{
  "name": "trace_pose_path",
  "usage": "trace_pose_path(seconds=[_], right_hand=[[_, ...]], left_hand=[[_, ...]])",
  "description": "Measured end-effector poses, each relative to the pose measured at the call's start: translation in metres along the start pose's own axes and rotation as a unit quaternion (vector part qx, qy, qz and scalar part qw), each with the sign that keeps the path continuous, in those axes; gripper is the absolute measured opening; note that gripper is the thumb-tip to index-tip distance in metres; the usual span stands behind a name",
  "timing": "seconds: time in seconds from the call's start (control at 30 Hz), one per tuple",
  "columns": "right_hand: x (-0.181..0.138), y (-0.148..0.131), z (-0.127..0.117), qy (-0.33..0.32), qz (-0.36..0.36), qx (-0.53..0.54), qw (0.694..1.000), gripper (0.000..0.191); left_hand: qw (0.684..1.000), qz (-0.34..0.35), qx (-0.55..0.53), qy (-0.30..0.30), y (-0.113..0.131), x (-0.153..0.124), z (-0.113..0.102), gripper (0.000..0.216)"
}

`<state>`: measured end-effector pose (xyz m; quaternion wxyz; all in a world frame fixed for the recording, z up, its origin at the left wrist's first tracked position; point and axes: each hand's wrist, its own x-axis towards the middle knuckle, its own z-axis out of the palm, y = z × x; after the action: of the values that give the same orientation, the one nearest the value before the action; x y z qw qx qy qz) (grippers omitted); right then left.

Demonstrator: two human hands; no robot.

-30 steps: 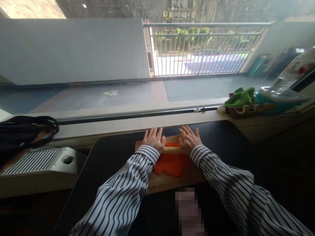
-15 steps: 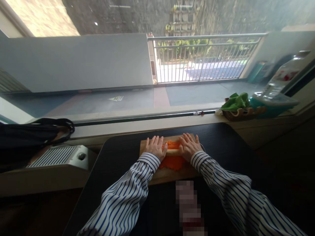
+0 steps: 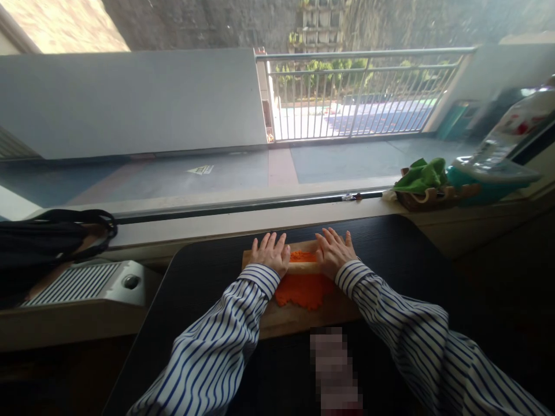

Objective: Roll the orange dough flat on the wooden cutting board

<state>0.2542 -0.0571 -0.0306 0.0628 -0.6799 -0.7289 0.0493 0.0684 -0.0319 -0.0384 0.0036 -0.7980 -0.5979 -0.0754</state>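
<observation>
Head view, two hands at a board by the window. The left hand (image 3: 271, 252) and right hand (image 3: 333, 252) lie palm-down, fingers stretched forward and slightly spread, on the two ends of a pale wooden rolling pin (image 3: 302, 267). Neither hand closes around it; the palms press on top. The pin lies crosswise between the hands, and only its short middle part shows between the wrists.

A flattened sheet of orange dough (image 3: 303, 290) lies under the pin. Most of it spreads toward the person, and a small strip shows beyond the pin between the fingers. The dough rests on a wooden board (image 3: 299, 321), with a bare margin on the near side. The fingertips reach close to the board's far edge.

The board sits on a dark table (image 3: 203, 283), near its far edge, just below the window sill (image 3: 195, 222). Bare tabletop lies to the left and right of the board. On the sill at right stands a wooden tray (image 3: 427, 199) with a green cloth (image 3: 420, 173), well apart from the hands. At left lie a black bag (image 3: 47, 237) and a white ribbed appliance (image 3: 82, 283), off the table.
</observation>
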Motion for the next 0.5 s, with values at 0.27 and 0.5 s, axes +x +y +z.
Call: trace_pose_path(seconds=[0.27,0.5], right_hand=[[0.02,0.003,-0.005,0.052,-0.017,0.011,0.998,0.046],[0.006,0.0,-0.006,0.036,-0.008,0.023,0.999,0.045]], left_hand=[[1.0,0.006,-0.018,0.011,-0.002,0.023,-0.002,0.051],[1.0,-0.012,-0.007,0.004,0.001,0.011,0.0,0.05]])
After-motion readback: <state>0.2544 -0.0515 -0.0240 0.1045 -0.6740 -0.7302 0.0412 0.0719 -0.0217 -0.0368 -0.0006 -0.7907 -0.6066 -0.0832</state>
